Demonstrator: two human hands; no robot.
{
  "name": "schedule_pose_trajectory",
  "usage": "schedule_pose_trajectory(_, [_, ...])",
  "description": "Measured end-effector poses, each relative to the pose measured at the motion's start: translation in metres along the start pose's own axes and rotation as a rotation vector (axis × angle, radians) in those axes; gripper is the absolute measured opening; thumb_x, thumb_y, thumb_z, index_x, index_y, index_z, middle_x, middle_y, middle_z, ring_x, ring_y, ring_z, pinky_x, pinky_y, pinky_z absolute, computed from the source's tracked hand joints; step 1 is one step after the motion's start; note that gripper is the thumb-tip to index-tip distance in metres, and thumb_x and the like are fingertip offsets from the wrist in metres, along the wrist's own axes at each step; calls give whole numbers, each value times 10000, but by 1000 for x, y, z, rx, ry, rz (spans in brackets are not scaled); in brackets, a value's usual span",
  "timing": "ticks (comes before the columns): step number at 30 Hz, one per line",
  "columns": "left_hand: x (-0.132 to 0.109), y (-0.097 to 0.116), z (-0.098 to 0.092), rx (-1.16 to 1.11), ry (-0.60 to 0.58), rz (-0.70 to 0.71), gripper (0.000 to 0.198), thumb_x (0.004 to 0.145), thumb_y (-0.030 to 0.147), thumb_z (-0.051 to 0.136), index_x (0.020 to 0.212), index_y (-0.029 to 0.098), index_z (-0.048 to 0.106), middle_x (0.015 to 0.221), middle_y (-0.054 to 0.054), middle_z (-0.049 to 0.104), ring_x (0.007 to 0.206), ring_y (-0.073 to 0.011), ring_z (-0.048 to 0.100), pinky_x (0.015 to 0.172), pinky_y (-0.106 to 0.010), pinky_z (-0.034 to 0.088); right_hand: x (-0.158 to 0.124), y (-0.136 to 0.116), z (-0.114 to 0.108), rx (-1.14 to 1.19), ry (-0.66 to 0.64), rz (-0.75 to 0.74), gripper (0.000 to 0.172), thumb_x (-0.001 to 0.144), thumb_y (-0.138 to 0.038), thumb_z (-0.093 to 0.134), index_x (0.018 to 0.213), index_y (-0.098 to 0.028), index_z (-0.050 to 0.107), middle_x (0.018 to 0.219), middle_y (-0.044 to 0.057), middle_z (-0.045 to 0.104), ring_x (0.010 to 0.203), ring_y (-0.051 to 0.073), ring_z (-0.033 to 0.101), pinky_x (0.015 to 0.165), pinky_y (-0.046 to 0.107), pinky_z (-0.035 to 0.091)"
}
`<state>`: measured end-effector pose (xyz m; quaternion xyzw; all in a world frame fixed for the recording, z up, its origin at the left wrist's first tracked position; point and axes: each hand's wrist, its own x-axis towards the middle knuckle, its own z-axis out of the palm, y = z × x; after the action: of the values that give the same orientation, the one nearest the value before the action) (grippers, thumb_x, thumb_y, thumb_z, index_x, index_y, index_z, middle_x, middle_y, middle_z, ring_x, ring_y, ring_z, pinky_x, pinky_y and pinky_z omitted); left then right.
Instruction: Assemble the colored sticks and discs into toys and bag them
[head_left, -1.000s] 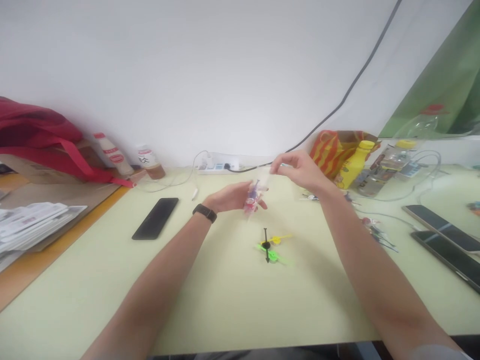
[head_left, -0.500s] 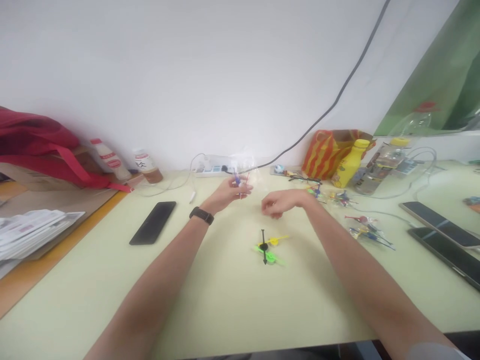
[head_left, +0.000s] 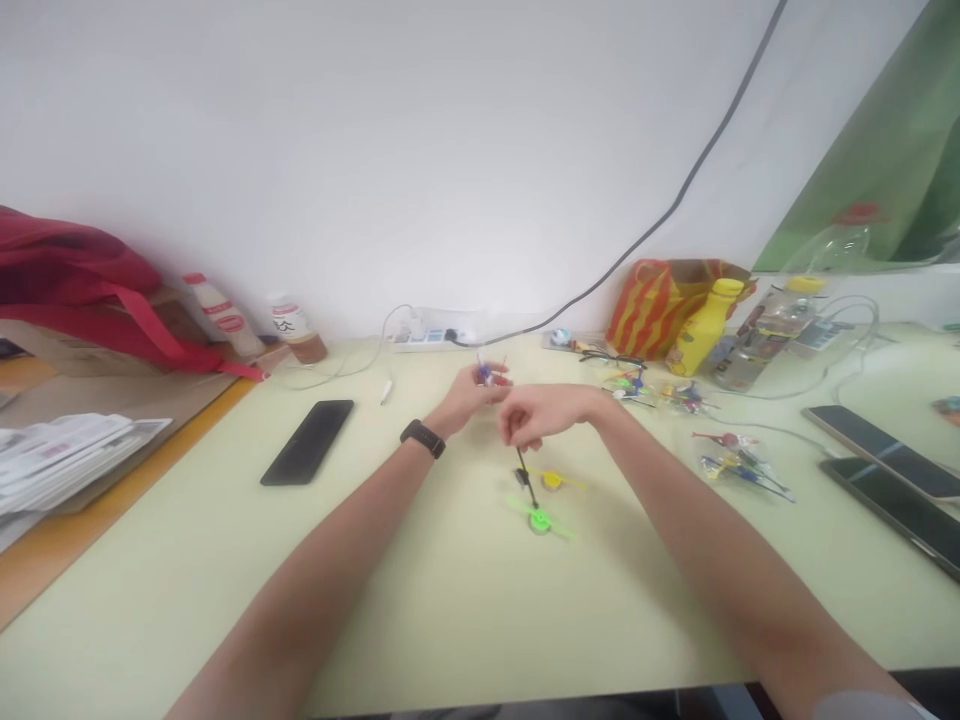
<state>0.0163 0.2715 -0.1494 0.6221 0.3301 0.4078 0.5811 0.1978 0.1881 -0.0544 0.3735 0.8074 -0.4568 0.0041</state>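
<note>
My left hand (head_left: 463, 396) is closed around a small bundle of blue and red plastic parts (head_left: 489, 375) that shows above its fingers. My right hand (head_left: 546, 410) reaches over from the right, its fingers pinching the upper end of a thin black plastic arrow-shaped piece (head_left: 529, 488). That piece is tilted, with its lower tip beside a green plastic piece (head_left: 540, 520). Just behind the green one lies a yellow plastic piece (head_left: 553, 481). Both have a round middle and thin arms. Whether the black piece still touches the table is unclear.
Several packets of coloured plastic parts (head_left: 739, 468) lie to the right, near phones (head_left: 885, 450). Another phone (head_left: 307, 443) is on the left. Bottles (head_left: 705, 328), a striped bag (head_left: 637, 310) and a power strip (head_left: 427, 340) stand along the wall.
My right hand has moved left and down to the black piece, which is now gripped and tilted. My left hand, still with the blue and red parts, has shifted slightly right.
</note>
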Motion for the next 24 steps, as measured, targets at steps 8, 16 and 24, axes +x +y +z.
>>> schedule_pose_trajectory(8, [-7, -10, 13, 213, -81, 103, 370, 653, 328, 904, 934, 150, 743, 811, -25, 707, 728, -156, 637, 707, -292, 493, -55, -20, -27, 89, 586, -226, 147, 833, -214, 638, 965, -182, 694, 839, 40, 727, 717, 154, 656, 667, 263, 513])
schedule_pose_trajectory(16, [-8, -16, 19, 280, -35, 99, 437, 657, 416, 911, 975, 165, 746, 859, -58, 752, 765, -184, 662, 765, -333, 508, -59, -11, -36, -66, 1285, -246, 133, 892, -282, 597, 984, -206, 656, 895, 58, 691, 801, 204, 658, 713, 322, 529])
schedule_pose_trajectory(24, [-11, -13, 22, 346, -52, 114, 422, 668, 425, 909, 962, 166, 750, 829, -46, 746, 712, -169, 639, 718, -314, 490, -35, -10, -23, -343, 1427, -283, 150, 935, -227, 485, 982, -232, 627, 873, 44, 667, 763, 198, 613, 788, 328, 491])
